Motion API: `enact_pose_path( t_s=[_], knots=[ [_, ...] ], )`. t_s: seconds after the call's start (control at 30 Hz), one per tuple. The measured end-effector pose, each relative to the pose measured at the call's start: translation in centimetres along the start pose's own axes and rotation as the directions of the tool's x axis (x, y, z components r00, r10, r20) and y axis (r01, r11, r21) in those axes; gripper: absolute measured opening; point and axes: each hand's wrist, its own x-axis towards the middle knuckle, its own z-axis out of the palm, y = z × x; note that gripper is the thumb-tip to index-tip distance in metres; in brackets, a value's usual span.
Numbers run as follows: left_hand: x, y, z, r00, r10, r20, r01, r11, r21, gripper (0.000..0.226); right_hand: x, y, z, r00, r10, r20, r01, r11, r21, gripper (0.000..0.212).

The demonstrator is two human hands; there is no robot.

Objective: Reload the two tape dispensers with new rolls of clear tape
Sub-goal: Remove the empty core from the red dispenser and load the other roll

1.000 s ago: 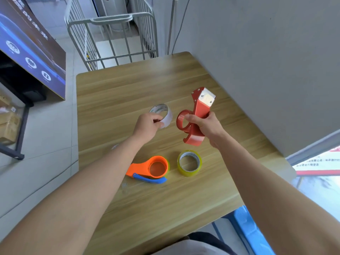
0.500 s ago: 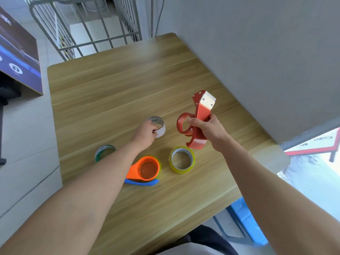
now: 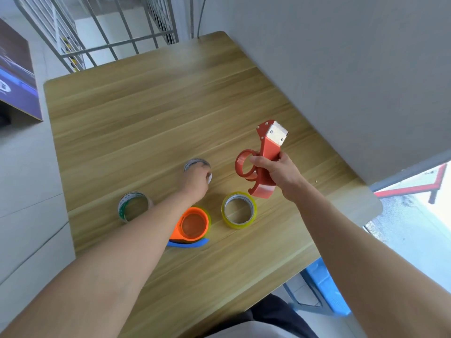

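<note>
Head view is showing a wooden worktop (image 3: 136,113) standing against a grey wall (image 3: 341,57), with a metal railing (image 3: 102,30) behind it and pale floor tiles on the left. The right hand (image 3: 275,170) is gripping the red dispenser (image 3: 264,162) above the worktop, fingers wrapped around its handle. The left hand (image 3: 196,180) is pinching the empty white core (image 3: 196,165), which is now resting on the worktop; one second ago it was lifted beside the red dispenser. The yellowish tape roll (image 3: 239,210) is lying near the orange dispenser (image 3: 192,224). A green-printed roll (image 3: 133,207), hidden earlier behind the left arm, is now lying further left.
</note>
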Motion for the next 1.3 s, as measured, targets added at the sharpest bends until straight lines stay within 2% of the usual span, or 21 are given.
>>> enact_pose_path(
  t_s=[0.07,0.13,0.23,0.3,0.43,0.5,0.57,0.63,0.7,0.77,0.83,0.93,1.0,1.03,1.17,1.3],
  knots=[
    [-0.4,1.9,-0.1,0.995,0.096,-0.020,-0.098,0.994,-0.057,0.012,0.0,0.1,0.1,0.999,-0.001,-0.033,0.001,1.000,-0.002,0.047],
    [-1.0,3.9,0.1,0.972,0.174,0.155,-0.161,0.982,-0.094,0.016,-0.2,0.2,0.0,0.997,0.000,-0.076,0.000,1.000,0.000,0.046],
    [-2.3,6.2,1.4,0.865,0.194,0.462,-0.185,0.980,-0.065,0.037,-0.5,0.4,-0.4,0.993,0.016,-0.117,-0.017,1.000,-0.015,0.043],
    [-3.1,7.0,2.7,0.796,0.177,0.580,-0.215,0.977,-0.002,0.045,-0.8,0.4,-0.9,0.991,0.008,-0.131,-0.010,1.000,-0.010,0.037],
    [-3.8,7.5,3.9,0.755,0.145,0.640,-0.242,0.968,0.067,0.040,-1.5,0.3,-1.6,0.987,0.039,-0.157,-0.041,0.999,-0.012,0.058],
    [-3.9,7.6,3.9,0.758,0.146,0.636,-0.227,0.973,0.048,0.033,-2.0,0.2,-1.8,0.987,0.033,-0.156,-0.037,0.999,-0.021,0.060],
    [-3.9,7.6,3.5,0.797,0.142,0.587,-0.171,0.985,-0.006,0.037,-2.5,0.1,-2.0,0.990,0.011,-0.141,-0.015,1.000,-0.022,0.057],
    [-3.5,7.4,2.6,0.877,0.138,0.461,-0.128,0.990,-0.052,0.034,-2.9,-0.1,-2.2,0.990,-0.004,-0.138,0.002,1.000,-0.014,0.050],
    [-2.7,7.2,1.0,0.951,0.083,0.297,-0.033,0.985,-0.169,0.018,-3.3,-0.3,-2.3,0.990,-0.020,-0.142,0.021,1.000,0.001,0.035],
    [-2.0,7.1,-0.8,0.980,-0.057,0.193,0.138,0.888,-0.438,0.006,-3.6,-0.7,-2.4,0.988,-0.045,-0.147,0.046,0.999,0.007,0.030],
    [-1.8,7.2,-2.8,0.977,-0.148,0.153,0.213,0.695,-0.686,0.016,-3.8,-1.2,-2.3,0.985,-0.073,-0.155,0.075,0.997,0.008,0.032],
    [-2.1,7.8,-5.2,0.977,-0.149,0.155,0.208,0.486,-0.849,0.018,-4.1,-2.2,-2.0,0.983,-0.106,-0.149,0.109,0.994,0.012,0.040],
    [-2.4,8.5,-6.6,0.977,-0.134,0.166,0.205,0.378,-0.903,0.022,-4.3,-2.8,-1.5,0.983,-0.126,-0.133,0.128,0.992,0.007,0.054],
    [-2.5,8.8,-7.1,0.980,-0.119,0.162,0.194,0.349,-0.917,0.021,-4.4,-3.2,-1.2,0.981,-0.145,-0.127,0.147,0.989,0.004,0.059],
    [-3.5,10.0,-8.7,0.990,-0.058,0.130,0.142,0.349,-0.926,0.013,-4.8,-4.5,-0.1,0.971,-0.228,-0.064,0.231,0.973,0.028,0.067],
    [-4.0,10.9,-9.7,0.991,-0.085,0.101,0.125,0.361,-0.924,0.017,-5.3,-5.4,1.4,0.952,-0.305,0.020,0.305,0.948,-0.093,0.074]
  ],
)
